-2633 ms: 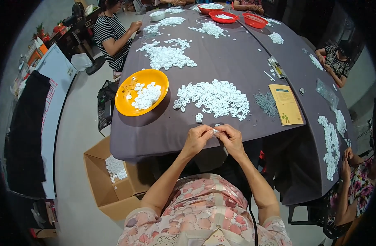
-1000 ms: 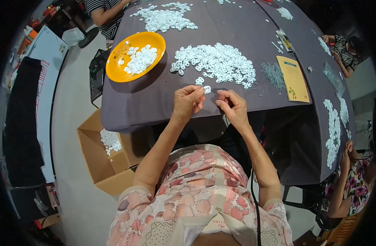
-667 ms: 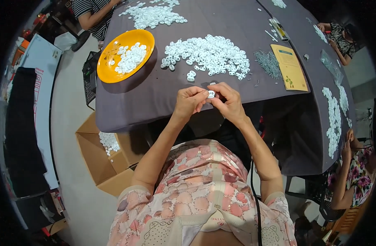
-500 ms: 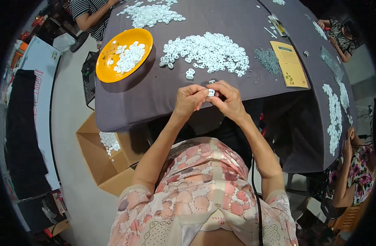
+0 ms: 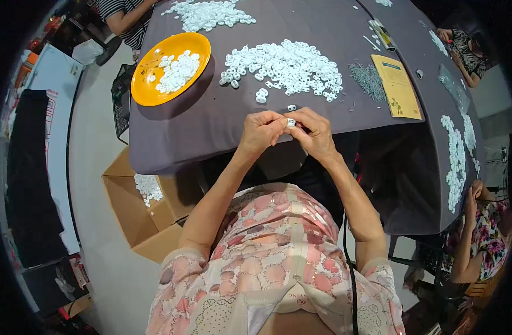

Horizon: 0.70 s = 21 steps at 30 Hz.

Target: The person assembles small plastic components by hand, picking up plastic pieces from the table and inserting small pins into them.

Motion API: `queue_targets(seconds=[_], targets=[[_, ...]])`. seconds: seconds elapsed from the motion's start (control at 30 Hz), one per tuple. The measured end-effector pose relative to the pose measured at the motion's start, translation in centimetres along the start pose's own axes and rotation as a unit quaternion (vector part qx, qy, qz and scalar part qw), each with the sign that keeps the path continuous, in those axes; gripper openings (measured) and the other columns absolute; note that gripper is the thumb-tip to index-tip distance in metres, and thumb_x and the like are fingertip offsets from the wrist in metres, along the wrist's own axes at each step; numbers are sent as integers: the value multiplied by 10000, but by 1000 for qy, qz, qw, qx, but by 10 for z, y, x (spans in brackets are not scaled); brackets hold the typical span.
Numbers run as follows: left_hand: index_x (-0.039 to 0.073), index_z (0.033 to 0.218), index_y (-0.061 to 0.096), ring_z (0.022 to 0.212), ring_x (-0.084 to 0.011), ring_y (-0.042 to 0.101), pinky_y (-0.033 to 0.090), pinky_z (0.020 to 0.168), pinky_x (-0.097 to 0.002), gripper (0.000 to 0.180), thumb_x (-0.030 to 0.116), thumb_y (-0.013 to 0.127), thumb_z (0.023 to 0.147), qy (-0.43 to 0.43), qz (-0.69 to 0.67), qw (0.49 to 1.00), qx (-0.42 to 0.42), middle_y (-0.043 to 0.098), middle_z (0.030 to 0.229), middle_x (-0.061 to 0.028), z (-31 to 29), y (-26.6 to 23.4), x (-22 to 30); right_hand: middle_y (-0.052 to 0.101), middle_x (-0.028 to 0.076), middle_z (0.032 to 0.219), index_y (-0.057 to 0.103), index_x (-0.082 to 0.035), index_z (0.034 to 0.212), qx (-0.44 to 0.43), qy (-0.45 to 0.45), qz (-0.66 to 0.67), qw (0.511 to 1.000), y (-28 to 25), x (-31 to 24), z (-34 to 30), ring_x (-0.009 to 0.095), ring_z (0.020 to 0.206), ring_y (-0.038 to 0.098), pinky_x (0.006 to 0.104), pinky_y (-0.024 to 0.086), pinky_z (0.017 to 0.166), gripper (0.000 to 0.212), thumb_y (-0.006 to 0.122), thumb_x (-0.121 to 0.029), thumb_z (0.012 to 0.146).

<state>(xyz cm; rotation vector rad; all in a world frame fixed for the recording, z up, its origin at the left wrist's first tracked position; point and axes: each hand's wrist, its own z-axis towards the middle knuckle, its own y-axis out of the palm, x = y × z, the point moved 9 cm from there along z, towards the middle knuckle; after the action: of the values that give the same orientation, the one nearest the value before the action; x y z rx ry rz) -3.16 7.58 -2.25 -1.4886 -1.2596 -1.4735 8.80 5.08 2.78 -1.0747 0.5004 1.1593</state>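
Observation:
Between the fingertips of both hands, at the table's near edge, is a small white plastic piece (image 5: pixel 291 122) with dark holes. My left hand (image 5: pixel 261 133) pinches it from the left, and my right hand (image 5: pixel 313 132) grips it from the right, its fingers partly covering it. Just beyond my fingers lies another white two-holed piece (image 5: pixel 291 107). A couple more white pieces (image 5: pixel 261 95) sit close together farther off. Behind them spreads a big heap of the same white pieces (image 5: pixel 295 67). Grey screws or pins (image 5: pixel 367 81) lie piled to its right.
An orange plate (image 5: pixel 146 92) with white pieces stands at the table's left. A yellow booklet (image 5: pixel 398 84) lies right. Below the left edge, a cardboard box (image 5: pixel 117 204) holds more pieces. Another heap (image 5: pixel 211 15) is at the far side. Co-workers (image 5: pixel 479 240) sit around the table.
The view has shifted slightly. Both hands keep the white piece pinched at nearly the same spot, with the fingers a little changed around it.

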Motion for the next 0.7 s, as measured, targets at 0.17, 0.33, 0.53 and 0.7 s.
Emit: queue_targets(seconds=[0.17, 0.33, 0.53, 0.7], targets=[[-21, 802, 671, 447, -33, 461, 335, 390, -184, 144, 107, 624, 847, -2, 0, 1000, 10, 568, 608, 3, 1, 1, 2, 576, 62, 757, 642, -40, 959, 19, -30, -12, 999, -1, -1, 1, 168, 612, 529, 284, 421, 556, 210, 667, -33, 751], [-24, 779, 660, 447, -37, 463, 343, 391, -190, 145, 100, 617, 842, 17, -1, 1000, 23, 567, 603, -1, -3, -6, 3, 571, 71, 753, 635, -27, 954, 7, -32, -24, 999, 5, -7, 5, 178, 613, 531, 291, 422, 557, 199, 665, -38, 757], [-14, 743, 655, 452, -57, 490, 380, 405, -219, 135, 68, 576, 816, -10, 14, 998, 54, 554, 544, 5, -7, -14, 10, 590, 61, 788, 639, 6, 1000, 4, 6, -1, 1000, -4, -1, -3, 126, 618, 520, 247, 434, 576, 265, 683, -19, 741], [-9, 725, 666, 550, -46, 510, 407, 473, -240, 184, 145, 600, 803, 148, 199, 923, 293, 586, 572, -22, -2, -106, 74, 585, 46, 771, 644, 3, 995, 9, 15, 3, 1000, -9, 0, -4, 103, 619, 518, 233, 423, 564, 259, 694, -18, 742]])
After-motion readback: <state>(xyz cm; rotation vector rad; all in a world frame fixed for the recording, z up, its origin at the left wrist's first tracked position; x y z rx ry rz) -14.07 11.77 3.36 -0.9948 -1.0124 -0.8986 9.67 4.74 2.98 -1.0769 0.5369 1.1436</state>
